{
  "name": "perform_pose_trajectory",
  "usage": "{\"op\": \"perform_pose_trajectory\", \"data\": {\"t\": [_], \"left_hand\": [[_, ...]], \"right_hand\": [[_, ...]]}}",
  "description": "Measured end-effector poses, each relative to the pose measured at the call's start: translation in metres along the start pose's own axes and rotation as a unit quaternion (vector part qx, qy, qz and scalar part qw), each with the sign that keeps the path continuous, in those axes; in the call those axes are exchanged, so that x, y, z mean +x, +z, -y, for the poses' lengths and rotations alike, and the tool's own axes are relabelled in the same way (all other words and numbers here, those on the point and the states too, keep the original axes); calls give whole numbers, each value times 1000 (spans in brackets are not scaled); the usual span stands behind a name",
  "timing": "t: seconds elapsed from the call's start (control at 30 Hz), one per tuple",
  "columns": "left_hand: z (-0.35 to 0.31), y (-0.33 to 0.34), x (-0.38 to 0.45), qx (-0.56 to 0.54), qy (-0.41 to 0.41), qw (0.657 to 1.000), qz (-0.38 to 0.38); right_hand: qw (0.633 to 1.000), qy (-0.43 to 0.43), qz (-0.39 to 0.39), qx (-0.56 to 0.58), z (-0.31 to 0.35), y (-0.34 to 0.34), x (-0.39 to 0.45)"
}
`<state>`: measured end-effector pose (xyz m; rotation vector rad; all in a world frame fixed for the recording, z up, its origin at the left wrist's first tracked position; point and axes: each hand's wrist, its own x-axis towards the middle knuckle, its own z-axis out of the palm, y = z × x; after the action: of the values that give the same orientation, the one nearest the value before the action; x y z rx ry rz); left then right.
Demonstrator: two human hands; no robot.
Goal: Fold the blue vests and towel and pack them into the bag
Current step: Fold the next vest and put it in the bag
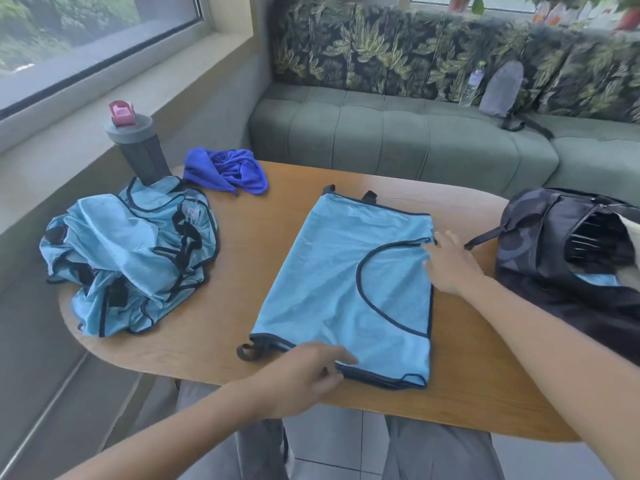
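The wooden tabletop (284,237) carried everything that mattered. Largest on it was the dark bag (568,258) at the right edge, its mouth open toward the person; a patch of light blue showed inside, so judging by that, one vest seemed already packed, though what else lay within was hidden.

Next in size, a heap of blue vests (131,261) sat crumpled at the left side, unfolded and tangled with their black trim. These looked like the bulk of the work left.

In the middle lay the flat vest (332,278), spread smooth and seemingly mid-fold. The left hand (304,379) rested at its near hem with fingers curled loosely at the trim; whether it actually pinched the edge could not be told. The right hand (450,261) lay flat on the vest's right side by the armhole, fingers straight, pressing and holding nothing.

Smaller, the dark blue towel (225,169) lay bunched at the far left, untouched and still to be folded.

A grey tumbler (142,150) with a pink cap stood just behind the heap, its contents not visible.
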<state>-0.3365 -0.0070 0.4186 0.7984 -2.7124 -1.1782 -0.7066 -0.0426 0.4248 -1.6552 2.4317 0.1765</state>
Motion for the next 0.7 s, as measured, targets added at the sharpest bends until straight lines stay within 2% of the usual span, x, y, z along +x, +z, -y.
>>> {"op": "perform_pose_trajectory", "data": {"t": [0.1,0.23,0.3,0.4,0.53,0.7], "left_hand": [[-1,-8,9,-47,-13,998,-29],[38,-41,4,82,-5,990,-114],[61,-56,-6,122,-19,983,-134],[84,-60,-22,150,-29,983,-100],[95,-49,-46,143,6,989,-39],[99,-20,-79,237,38,971,-16]], "right_hand": [[997,-58,-43,34,29,3,-29],[980,-121,-95,125,54,14,-100],[972,-150,-107,146,58,27,-134],[970,-176,-82,143,59,53,-174],[976,-217,-19,26,51,90,-198],[967,-244,-69,1,37,112,-210]]}}
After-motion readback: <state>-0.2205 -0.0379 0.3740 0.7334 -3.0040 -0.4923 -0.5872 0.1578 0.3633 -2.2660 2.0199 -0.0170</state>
